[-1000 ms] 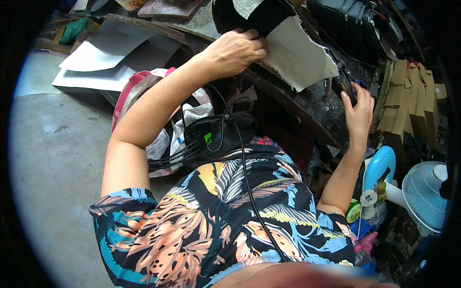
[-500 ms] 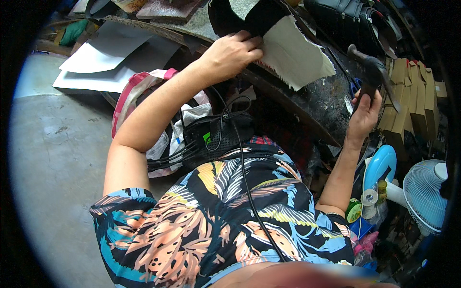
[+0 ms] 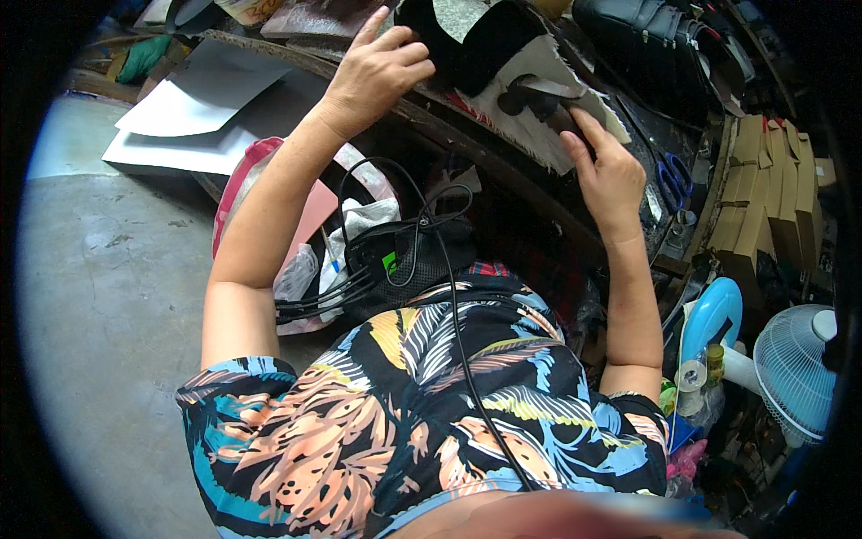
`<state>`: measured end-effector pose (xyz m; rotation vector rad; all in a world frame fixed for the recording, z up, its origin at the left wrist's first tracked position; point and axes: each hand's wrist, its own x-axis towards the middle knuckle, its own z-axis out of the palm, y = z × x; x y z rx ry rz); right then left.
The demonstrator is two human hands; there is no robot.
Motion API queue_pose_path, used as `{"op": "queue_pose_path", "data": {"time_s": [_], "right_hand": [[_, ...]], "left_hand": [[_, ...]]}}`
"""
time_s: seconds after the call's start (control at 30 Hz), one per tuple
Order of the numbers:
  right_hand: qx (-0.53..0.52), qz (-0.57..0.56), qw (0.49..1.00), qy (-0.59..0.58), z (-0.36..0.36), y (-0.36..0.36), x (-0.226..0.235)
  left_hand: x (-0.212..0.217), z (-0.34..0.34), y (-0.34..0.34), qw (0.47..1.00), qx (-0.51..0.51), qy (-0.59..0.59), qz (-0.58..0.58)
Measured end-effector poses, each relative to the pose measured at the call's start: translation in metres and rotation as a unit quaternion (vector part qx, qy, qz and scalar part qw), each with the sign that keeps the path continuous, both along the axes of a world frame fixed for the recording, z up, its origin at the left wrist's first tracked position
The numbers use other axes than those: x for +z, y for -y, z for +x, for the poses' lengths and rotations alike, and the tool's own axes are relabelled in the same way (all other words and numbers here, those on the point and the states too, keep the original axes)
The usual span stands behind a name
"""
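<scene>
My right hand (image 3: 611, 175) is closed round the handle of a hammer (image 3: 543, 101). The dark hammer head is over a cream cloth piece with frayed edges (image 3: 539, 67), at the front edge of the work table (image 3: 440, 117). A black curved piece (image 3: 467, 54) joins or overlaps the cloth on its left. My left hand (image 3: 379, 76) is at the left edge of that black piece, its index finger stretched away from me and the other fingers spread and partly bent. Whether its fingertips press on the piece, I cannot tell.
Blue-handled scissors (image 3: 673, 180) lie on the table's right side. Beyond are a black bag-like item (image 3: 651, 45) and cardboard pieces (image 3: 759, 189). A fan (image 3: 795, 373) stands at right. White sheets (image 3: 193, 108) and a pink-rimmed basket (image 3: 238, 180) are at left.
The hammer has come left and down from beside the table's right side to the cream cloth. My left hand has slid left along the black piece and its index finger has straightened.
</scene>
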<state>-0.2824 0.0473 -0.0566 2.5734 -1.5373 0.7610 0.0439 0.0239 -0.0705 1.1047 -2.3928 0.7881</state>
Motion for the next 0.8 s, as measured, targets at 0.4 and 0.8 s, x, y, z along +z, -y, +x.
{"op": "queue_pose_path", "data": {"time_s": [0.4,0.8], "right_hand": [[-0.002,-0.043,0.996,-0.076,0.017,0.022,0.015],[0.003,-0.046,0.999,-0.025,0.011,0.020,0.010]], "left_hand": [[0.007,-0.035,-0.008,0.997,-0.063,0.029,-0.015],[0.007,-0.035,-0.011,0.998,-0.059,0.030,0.023]]}}
